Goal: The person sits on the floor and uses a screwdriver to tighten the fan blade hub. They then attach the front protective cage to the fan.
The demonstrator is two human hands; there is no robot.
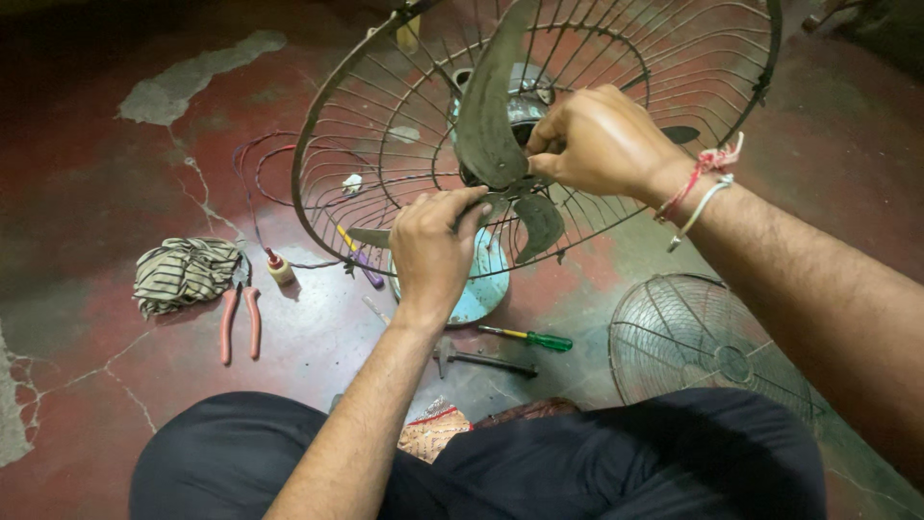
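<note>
1. Nearest the camera: two knees in dark trousers, folded on a red, cracked cement floor, with a crumpled printed wrapper between them.
2. Left hand raised from below, fingers curled and pressed together on the hub end of a dull grey fan blade.
3. Right hand reaching in from the right, red and white threads at the wrist, fingertips pinched at the blade hub just in front of the motor; exact part pinched hidden by the fingers, possibly a small fastener.
4. Blade set: three curved, dusty metal blades, sitting between both hands and touching each.
5. Behind the blades, a round rear guard of thin rusty wire, bowl-shaped, holding blades and motor inside it.
6. Pale blue fan base below the left hand.
7. On the floor at right, a separate round wire front guard, lying flat.
8. Near the base: green-handled screwdriver, dark metal tool, and purple-and-yellow-handled screwdriver.
9. At left: pink-handled pliers, small bottle, striped cloth, loose dark wire.
</note>
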